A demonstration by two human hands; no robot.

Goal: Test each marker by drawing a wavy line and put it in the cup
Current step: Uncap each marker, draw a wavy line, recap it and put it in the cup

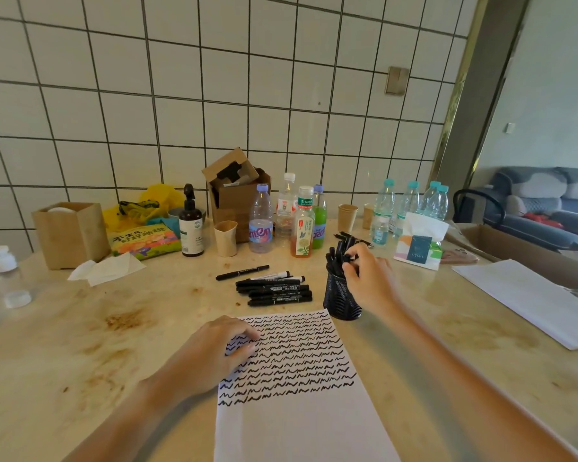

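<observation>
A white sheet of paper [301,415] lies in front of me, its upper half filled with rows of black wavy lines. My left hand [214,351] rests flat on the sheet's left edge, fingers relaxed. A black mesh cup [339,300] stands just past the sheet's top right corner, with several black markers [336,256] upright in it. My right hand [367,271] is at the cup's rim, its fingers curled round a marker among those in the cup. Several loose black markers [271,288] lie in a pile left of the cup.
Bottles [261,221], paper cups [226,238], a cardboard box [237,191], a pump bottle [191,228] and a snack bag [144,240] line the back of the table. A tissue pack [419,240] and more paper [528,295] lie to the right.
</observation>
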